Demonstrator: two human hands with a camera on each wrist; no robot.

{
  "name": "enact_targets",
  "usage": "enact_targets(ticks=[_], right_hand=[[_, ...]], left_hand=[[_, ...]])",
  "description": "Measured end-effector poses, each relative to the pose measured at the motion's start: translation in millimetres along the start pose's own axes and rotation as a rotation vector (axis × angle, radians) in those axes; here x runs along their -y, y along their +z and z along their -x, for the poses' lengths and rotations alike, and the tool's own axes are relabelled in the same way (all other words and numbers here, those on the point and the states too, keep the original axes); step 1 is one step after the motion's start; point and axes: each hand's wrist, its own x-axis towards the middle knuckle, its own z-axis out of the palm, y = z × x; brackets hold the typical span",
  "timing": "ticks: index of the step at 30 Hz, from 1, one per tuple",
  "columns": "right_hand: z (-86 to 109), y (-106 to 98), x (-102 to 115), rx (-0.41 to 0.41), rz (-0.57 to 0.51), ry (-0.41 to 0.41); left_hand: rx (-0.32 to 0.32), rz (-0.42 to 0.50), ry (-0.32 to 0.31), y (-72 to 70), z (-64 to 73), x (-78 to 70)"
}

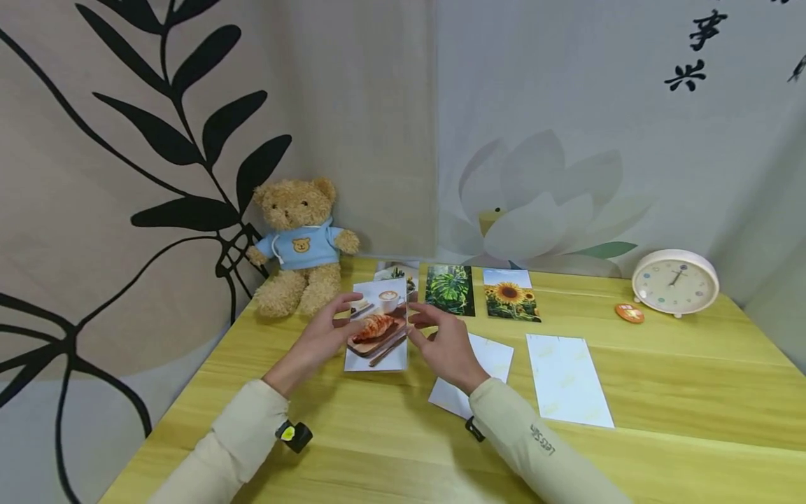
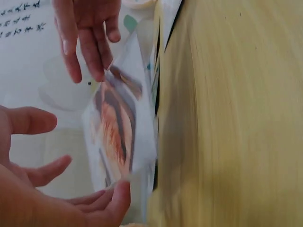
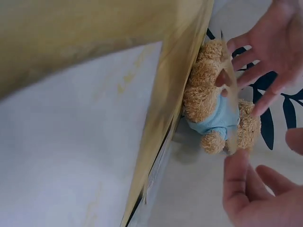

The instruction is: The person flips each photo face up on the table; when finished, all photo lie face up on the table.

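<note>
Both hands hold a photo card (image 1: 378, 357) showing a croissant and a coffee cup, its picture facing me, tilted up from the wooden table. My left hand (image 1: 321, 343) pinches its left edge between thumb and fingers. At the opposite edge, the fingertips of my right hand (image 1: 448, 346) pinch the card. In the left wrist view the card (image 2: 118, 123) spans between the two hands. The right wrist view shows the card (image 3: 232, 104) nearly edge-on. Behind it, a plant photo card (image 1: 412, 273) is partly covered.
A green-leaf card (image 1: 449, 290) and a sunflower card (image 1: 511, 294) lie in a row at the back. Two white cards lie nearer, one (image 1: 481, 357) partly under the right arm, another (image 1: 569, 378) beside it. A teddy bear (image 1: 302, 245), a clock (image 1: 675, 282) and an orange oval item (image 1: 630, 313) stand around.
</note>
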Motion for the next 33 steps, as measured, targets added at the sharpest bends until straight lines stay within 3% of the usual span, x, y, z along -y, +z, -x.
enact_targets(ticks=[6,10,16,27,33], right_hand=[[2.8,-0.1,-0.1,0.112,-0.033,0.107],[6.8,2.3,-3.1,0.235,-0.054,0.161],[12.1,5.3,-5.3,0.4,-0.23,0.229],[10.6,4.5,-7.9,0.422,-0.293,0.267],[11.8,3.3,-10.2,0.43,-0.303,0.259]], left_hand=[[0.069,-0.061,-0.032,-2.7,-5.3,6.0],[0.1,-0.118,-0.044,-2.2,-8.4,10.0],[0.127,-0.161,-0.048,-1.2,-13.3,11.5],[0.142,-0.2,-0.058,3.2,-22.5,16.5],[0.175,-0.267,-0.029,4.4,-26.3,15.0]])
